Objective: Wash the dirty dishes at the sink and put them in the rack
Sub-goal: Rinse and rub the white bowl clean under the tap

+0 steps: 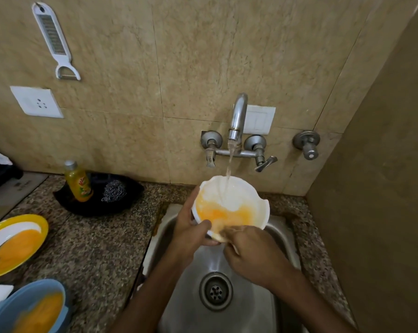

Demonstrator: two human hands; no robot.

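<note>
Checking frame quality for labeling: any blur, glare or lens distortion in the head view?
Head view: wide-angle bowing at the edges; blue plate at lower left blurred; white bowl and both hands reasonably sharp; soft glare on the sink steel; lighting warm and even.

White bowl (232, 207) smeared orange (likewise the yellow-rimmed plate (13, 243)), speckled granite counter (102, 248).

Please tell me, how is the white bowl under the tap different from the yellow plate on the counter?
The white bowl is deep; the yellow plate is flat and shallow. The bowl is held tilted over the sink by the left hand, with the right hand at its rim and tap water running into it; the plate lies untouched on the counter. Both carry orange-yellow residue.
</note>
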